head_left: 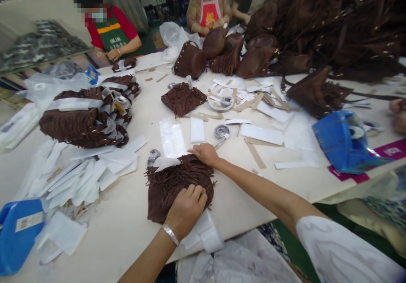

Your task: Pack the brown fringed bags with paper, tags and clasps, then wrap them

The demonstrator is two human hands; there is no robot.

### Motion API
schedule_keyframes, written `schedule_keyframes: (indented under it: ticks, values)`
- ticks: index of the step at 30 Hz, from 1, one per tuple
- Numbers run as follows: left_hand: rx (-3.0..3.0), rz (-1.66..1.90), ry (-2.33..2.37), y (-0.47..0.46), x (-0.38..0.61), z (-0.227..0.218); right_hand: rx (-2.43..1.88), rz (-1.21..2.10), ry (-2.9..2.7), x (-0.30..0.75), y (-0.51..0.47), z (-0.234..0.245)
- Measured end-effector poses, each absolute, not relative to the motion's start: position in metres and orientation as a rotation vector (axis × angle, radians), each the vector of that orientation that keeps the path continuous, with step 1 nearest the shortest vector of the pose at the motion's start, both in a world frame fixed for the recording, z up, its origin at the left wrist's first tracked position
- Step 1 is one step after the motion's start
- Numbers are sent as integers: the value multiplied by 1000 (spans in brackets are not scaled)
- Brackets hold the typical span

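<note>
A dark brown fringed bag [161, 204] lies on the table in front of me, its fringe spread over its upper part. My left hand [187, 209], with a silver bracelet at the wrist, presses on the lower right of the bag with curled fingers; the fingertips are hidden in the fringe. At the bag's upper right corner my right hand [205, 154] grips the edge. A white paper piece [166, 163] and a wrapped coiled strap [154, 157] sit at its upper left edge. White wrapping [207, 232] shows under its lower right.
Stacked brown bags [72, 122] and white paper sheets [79, 177] lie left. Blue tape dispensers stand at left [20, 236] and right [342, 141]. Beyond are a coiled strap [221, 131], another fringed bag [184, 99] and a large bag pile [333, 29]. Co-workers sit across the table.
</note>
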State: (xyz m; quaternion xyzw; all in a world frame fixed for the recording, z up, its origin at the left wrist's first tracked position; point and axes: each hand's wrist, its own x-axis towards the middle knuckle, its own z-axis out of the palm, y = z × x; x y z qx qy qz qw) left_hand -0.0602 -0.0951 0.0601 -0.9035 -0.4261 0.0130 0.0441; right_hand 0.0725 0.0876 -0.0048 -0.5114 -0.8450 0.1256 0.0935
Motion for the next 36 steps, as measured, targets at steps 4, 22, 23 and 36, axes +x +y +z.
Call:
schedule_keyframes:
  ticks: [4, 22, 23, 36]
  values:
    - [-2808, -171, -1240, -107, -81, 35, -1457, 357, -2580, 73, 100, -7]
    - [-2695, -1377, -2102, -123, -89, 21, -1289, 257, -2060, 64, -15, 21]
    - [-2620, -1317, -2133, -123, -88, 16, -1224, 232, -2086, 63, -29, 7]
    - [-2533, -249, -1843, -109, -123, 36, -1205, 230, -2058, 79, -50, 8]
